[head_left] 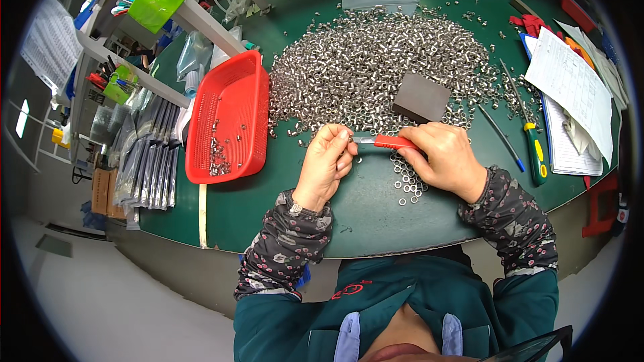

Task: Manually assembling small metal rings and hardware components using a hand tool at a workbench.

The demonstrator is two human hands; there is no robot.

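Hands: right point(446, 157) grips red-handled tool point(392, 141), left point(327, 161) pinches metal ring point(349, 139).

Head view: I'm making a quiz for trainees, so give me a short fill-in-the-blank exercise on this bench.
1. The right hand holds a small knife with a ____ handle.
2. The red basket lies to the ____ of the left hand.
3. A dark grey ____ rests on the pile of metal rings.

Missing words: red; left; block
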